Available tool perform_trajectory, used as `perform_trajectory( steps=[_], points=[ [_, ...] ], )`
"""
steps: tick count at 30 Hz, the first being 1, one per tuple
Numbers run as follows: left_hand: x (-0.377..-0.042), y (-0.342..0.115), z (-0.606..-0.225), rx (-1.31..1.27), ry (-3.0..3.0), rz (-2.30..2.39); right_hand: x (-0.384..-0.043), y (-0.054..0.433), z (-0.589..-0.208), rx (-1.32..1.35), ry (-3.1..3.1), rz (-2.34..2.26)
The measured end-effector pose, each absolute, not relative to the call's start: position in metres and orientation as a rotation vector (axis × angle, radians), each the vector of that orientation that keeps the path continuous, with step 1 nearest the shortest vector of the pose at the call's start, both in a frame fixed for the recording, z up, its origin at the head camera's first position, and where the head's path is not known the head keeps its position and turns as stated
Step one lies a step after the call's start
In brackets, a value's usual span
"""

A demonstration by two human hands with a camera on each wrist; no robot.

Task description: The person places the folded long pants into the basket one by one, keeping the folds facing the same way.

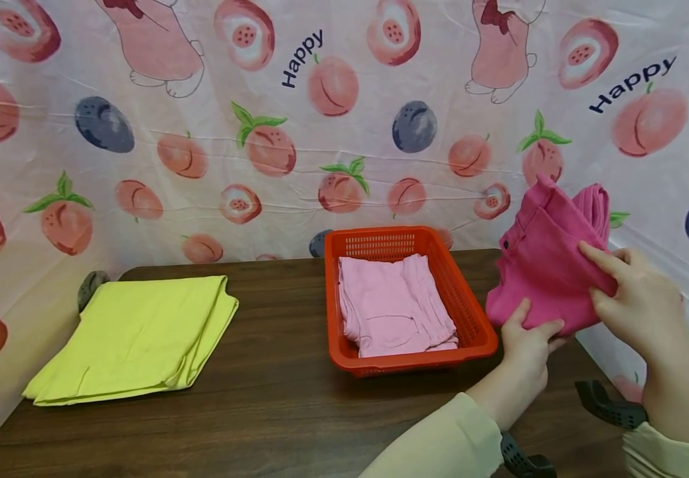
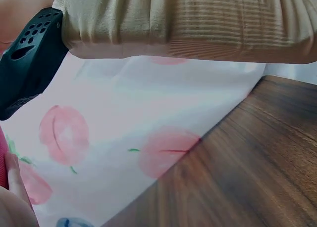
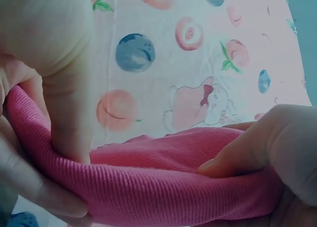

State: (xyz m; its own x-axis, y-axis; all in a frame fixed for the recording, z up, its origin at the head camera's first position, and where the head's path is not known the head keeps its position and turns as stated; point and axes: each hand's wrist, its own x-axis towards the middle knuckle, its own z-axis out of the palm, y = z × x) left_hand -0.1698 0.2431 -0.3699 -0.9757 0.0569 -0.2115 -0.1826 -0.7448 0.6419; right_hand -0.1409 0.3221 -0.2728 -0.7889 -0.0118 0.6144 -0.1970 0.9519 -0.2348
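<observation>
The left hand (image 1: 526, 352) and right hand (image 1: 643, 302) pinch the magenta garment (image 1: 550, 265) with a narrow grip, right of the basket (image 1: 416, 362). It looks light, soft and unslippery; taking all layers together at the edge should keep it folded.

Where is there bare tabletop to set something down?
Bare tabletop lies between the yellow cloth and the red basket, and in front of both. It is crowded in the basket, holding pale pink clothes, and at right, where the left hand and right hand hold a dark pink garment.
</observation>
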Motion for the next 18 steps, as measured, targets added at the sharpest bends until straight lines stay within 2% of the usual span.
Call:
perform_trajectory(
  steps=[18],
  points=[
    [-0.179,0.212,-0.348,0.012,1.156,2.850,-0.140,0.302,-0.260,0.267,-2.182,0.355]
  ],
)
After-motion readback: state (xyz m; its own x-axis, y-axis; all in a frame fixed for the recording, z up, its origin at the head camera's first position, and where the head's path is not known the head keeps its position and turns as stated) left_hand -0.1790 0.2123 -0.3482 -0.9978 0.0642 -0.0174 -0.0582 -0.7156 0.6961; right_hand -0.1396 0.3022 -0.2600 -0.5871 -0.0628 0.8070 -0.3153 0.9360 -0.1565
